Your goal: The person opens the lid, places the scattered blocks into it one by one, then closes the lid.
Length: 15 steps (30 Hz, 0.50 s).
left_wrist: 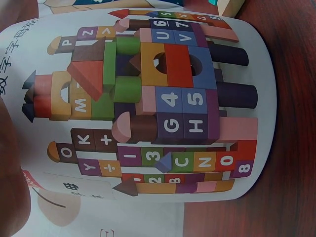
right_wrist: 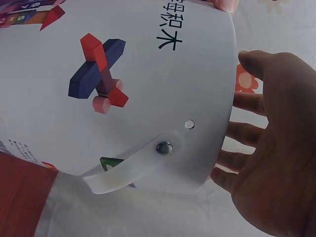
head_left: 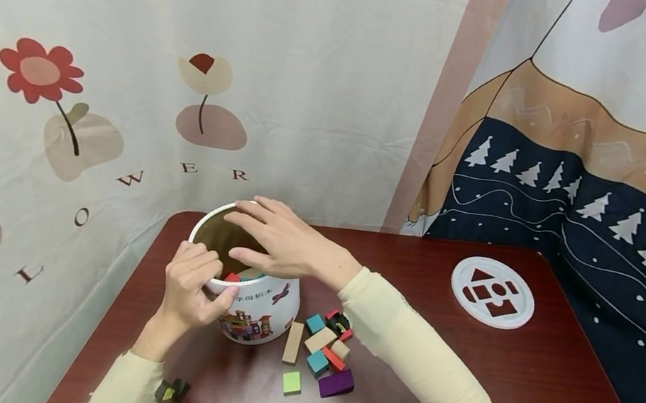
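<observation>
A white bucket (head_left: 259, 323) with printed toy-block pictures stands tilted on the table, its mouth towards me. My left hand (head_left: 193, 283) grips its near-left rim, thumb outside. Over the mouth my right hand (head_left: 283, 241) is spread with straightish fingers, holding nothing visible. Inside, a red block (head_left: 232, 278) and others show partly; the hands and rim hide the rest. In the left wrist view the printed wall (left_wrist: 269, 113) fills most of the picture. A white strap handle (right_wrist: 116, 175) hangs from the bucket's side in the right wrist view, near the right hand (right_wrist: 276, 143).
Loose blocks lie right of the bucket, among them a purple block (head_left: 336, 383), a lime-green block (head_left: 292, 383) and a plain wooden block (head_left: 293, 342). A white round lid (head_left: 522, 305) with shaped holes lies at the table's right. Printed curtains (head_left: 330, 87) hang behind.
</observation>
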### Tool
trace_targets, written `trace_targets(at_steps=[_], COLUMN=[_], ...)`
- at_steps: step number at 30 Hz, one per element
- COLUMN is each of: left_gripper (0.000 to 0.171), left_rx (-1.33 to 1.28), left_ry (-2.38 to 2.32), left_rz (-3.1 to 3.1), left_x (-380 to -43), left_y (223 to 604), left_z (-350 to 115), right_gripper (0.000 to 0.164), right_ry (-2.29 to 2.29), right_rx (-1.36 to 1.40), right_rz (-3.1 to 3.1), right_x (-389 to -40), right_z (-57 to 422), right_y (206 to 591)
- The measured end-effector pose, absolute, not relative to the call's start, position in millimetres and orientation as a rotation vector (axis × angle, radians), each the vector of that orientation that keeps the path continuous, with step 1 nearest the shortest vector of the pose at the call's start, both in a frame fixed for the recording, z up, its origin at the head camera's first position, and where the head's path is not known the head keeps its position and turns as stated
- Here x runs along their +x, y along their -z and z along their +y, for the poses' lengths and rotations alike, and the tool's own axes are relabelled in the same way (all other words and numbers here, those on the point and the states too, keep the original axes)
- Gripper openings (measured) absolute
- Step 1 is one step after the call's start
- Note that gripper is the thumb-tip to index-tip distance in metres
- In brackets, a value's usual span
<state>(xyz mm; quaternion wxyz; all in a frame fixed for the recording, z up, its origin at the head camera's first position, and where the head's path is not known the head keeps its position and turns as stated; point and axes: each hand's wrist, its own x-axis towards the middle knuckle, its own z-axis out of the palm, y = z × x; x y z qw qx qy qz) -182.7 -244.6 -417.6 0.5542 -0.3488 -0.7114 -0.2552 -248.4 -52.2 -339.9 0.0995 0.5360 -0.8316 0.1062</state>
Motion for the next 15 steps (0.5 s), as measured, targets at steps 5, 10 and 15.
trace_targets(at_steps=[5, 10, 15], left_gripper=[0.04, 0.041, 0.04], left_rx=[-0.822, -0.819, -0.821], left_ry=[0.605, 0.605, 0.609], left_rz=[-1.676, -1.672, -1.674], left_x=[-183, -183, -183], left_y=[418, 417, 417], left_z=[-244, -244, -243], right_gripper=[0.063, 0.063, 0.063], right_ry=[-0.346, -0.403, -0.474], right_rx=[1.587, 1.593, 1.583], right_rz=[-2.456, -2.418, -2.371], right_x=[-248, -244, -238], right_z=[-48, -40, -26], right_y=[341, 341, 344])
